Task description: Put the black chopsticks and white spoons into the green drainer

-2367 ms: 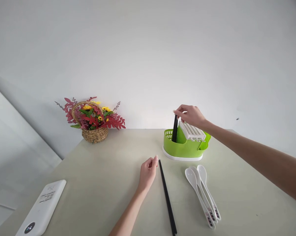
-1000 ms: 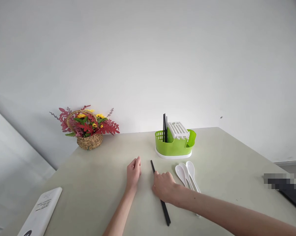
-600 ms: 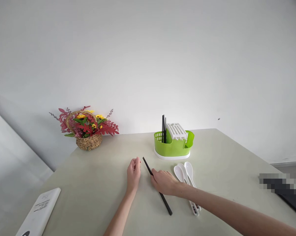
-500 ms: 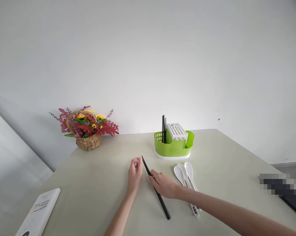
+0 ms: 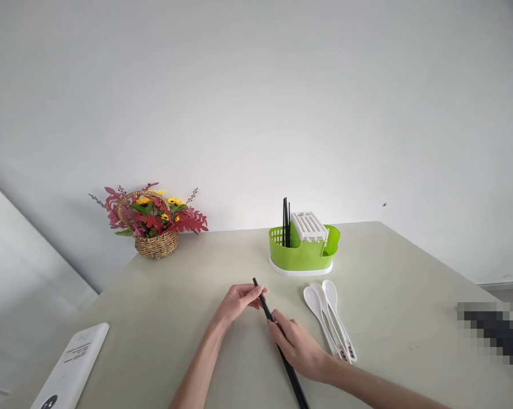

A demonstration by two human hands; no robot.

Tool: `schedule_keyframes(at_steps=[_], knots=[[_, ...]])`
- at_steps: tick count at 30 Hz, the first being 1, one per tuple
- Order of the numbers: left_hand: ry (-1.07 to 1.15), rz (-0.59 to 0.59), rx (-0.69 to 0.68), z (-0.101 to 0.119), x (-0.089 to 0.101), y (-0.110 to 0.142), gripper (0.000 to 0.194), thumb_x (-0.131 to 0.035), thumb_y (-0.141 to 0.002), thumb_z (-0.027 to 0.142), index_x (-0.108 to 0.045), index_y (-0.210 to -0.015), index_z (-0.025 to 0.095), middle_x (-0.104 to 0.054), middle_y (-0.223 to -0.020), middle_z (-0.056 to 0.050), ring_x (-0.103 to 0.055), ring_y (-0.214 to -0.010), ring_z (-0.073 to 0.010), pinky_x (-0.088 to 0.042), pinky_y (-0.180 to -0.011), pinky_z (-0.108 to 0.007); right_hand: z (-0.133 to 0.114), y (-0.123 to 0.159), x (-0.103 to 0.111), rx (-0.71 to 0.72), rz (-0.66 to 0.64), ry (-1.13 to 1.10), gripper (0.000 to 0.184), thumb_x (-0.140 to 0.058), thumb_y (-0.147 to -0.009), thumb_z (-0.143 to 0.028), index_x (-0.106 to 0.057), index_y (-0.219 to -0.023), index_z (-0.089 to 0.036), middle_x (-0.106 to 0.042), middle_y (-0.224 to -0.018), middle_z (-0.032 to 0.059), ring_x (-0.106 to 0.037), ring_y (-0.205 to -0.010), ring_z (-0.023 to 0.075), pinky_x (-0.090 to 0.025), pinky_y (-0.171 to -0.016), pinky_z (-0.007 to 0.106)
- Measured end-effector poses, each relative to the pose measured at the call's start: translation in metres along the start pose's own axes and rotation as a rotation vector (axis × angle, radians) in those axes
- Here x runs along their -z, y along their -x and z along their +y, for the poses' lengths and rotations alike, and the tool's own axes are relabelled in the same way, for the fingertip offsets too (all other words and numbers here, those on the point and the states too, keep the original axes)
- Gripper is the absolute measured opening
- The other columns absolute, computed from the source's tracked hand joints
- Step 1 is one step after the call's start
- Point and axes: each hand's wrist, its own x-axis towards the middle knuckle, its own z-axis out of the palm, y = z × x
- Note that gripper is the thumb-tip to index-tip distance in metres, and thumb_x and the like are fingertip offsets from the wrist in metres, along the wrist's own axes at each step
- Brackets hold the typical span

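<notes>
A pair of black chopsticks [image 5: 293, 376] slants away from the bottom of the view, held above the table between my hands. My left hand [image 5: 237, 302] pinches them near their upper end with thumb and fingers. Lower down, my right hand [image 5: 299, 347] is wrapped round their middle and hides part of them. White spoons [image 5: 313, 301] lie fanned on the table, just right of my right hand. Behind them stands a green cutlery holder [image 5: 301, 258] with a white slotted top. Several black chopsticks [image 5: 286, 224] stand upright in its left compartment.
A wicker basket of artificial flowers [image 5: 157, 244] stands at the table's back left. On the left edge lies a white flat box-like object [image 5: 73, 363]. A dark, pixelated object [image 5: 499, 329] is at the right edge. A plain wall [image 5: 247, 113] rises behind the table.
My left hand has turned and moved right, taking hold of the chopsticks' upper end. The right hand and the chopsticks have come slightly nearer and to the right.
</notes>
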Motion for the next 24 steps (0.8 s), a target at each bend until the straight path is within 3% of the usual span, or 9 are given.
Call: schedule_keyframes(at_steps=[5, 9, 12, 14, 18, 21, 24], knots=[[0.053, 0.036, 0.070, -0.006, -0.003, -0.002, 0.044, -0.079, -0.078, 0.056, -0.079, -0.091, 0.013, -0.079, -0.089, -0.010, -0.074, -0.086, -0.0218, -0.058, -0.077, -0.030, -0.011, 0.017, 0.007, -0.096, 0.012, -0.130, 0.027, -0.032, -0.104, -0.039, -0.030, -0.081, -0.027, -0.029, -0.057, -0.0093, -0.026, -0.053, 0.0136, -0.020, -0.056, 0.030], [0.246, 0.218, 0.114, -0.010, 0.000, -0.007, 0.036, -0.087, -0.072, 0.045, -0.078, -0.086, 0.013, -0.079, -0.083, -0.008, -0.075, -0.073, -0.0173, -0.060, -0.066, -0.023, -0.018, 0.044, 0.024, -0.112, -0.038, -0.100, 0.032, -0.034, -0.104, -0.042, -0.033, -0.076, -0.025, -0.036, -0.060, -0.0070, -0.033, -0.058, 0.0133, -0.023, -0.059, 0.029], [0.425, 0.395, 0.070, 0.003, 0.014, -0.013, 0.021, -0.089, -0.074, 0.028, -0.076, -0.080, 0.012, -0.079, -0.077, -0.007, -0.075, -0.067, -0.0144, -0.061, -0.064, -0.019, -0.012, 0.073, 0.048, -0.129, -0.125, -0.129, 0.035, -0.037, -0.103, -0.046, -0.040, -0.075, -0.024, -0.046, -0.066, -0.0046, -0.039, -0.062, 0.0126, -0.028, -0.060, 0.028], [0.526, 0.517, -0.014, 0.023, 0.026, -0.019, 0.010, -0.084, -0.078, 0.016, -0.075, -0.079, 0.012, -0.078, -0.075, -0.006, -0.075, -0.067, -0.0131, -0.062, -0.065, -0.017, -0.001, 0.094, 0.068, -0.141, -0.107, -0.160, 0.036, -0.039, -0.101, -0.050, -0.045, -0.077, -0.024, -0.046, -0.069, -0.0040, -0.039, -0.064, 0.0127, -0.031, -0.061, 0.026], [0.630, 0.668, -0.276, 0.084, 0.045, -0.038, 0.002, -0.074, -0.087, 0.010, -0.074, -0.086, 0.012, -0.078, -0.079, -0.003, -0.075, -0.070, -0.0093, -0.062, -0.068, -0.015, 0.033, 0.126, 0.109, -0.267, 0.111, -0.297, 0.044, -0.038, -0.099, -0.063, -0.049, -0.080, -0.024, -0.035, -0.064, -0.0058, -0.032, -0.059, 0.0122, -0.031, -0.056, 0.026], [0.493, 0.713, -0.431, 0.131, 0.044, -0.060, 0.006, -0.077, -0.085, 0.017, -0.075, -0.088, 0.012, -0.078, -0.081, -0.003, -0.076, -0.072, -0.0106, -0.062, -0.068, -0.016, 0.060, 0.138, 0.131, -0.329, 0.308, -0.422, 0.049, -0.039, -0.096, -0.069, -0.052, -0.084, -0.024, -0.033, -0.063, -0.0068, -0.032, -0.055, 0.0120, -0.035, -0.054, 0.025], [0.212, 0.732, -0.563, 0.165, 0.031, -0.085, 0.023, -0.082, -0.080, 0.029, -0.076, -0.092, 0.010, -0.079, -0.087, -0.008, -0.077, -0.075, -0.0164, -0.065, -0.073, -0.025, 0.082, 0.141, 0.138, -0.382, 0.451, -0.429, 0.049, -0.041, -0.094, -0.071, -0.053, -0.084, -0.024, -0.031, -0.062, -0.0075, -0.031, -0.053, 0.0118, -0.035, -0.053, 0.025]])
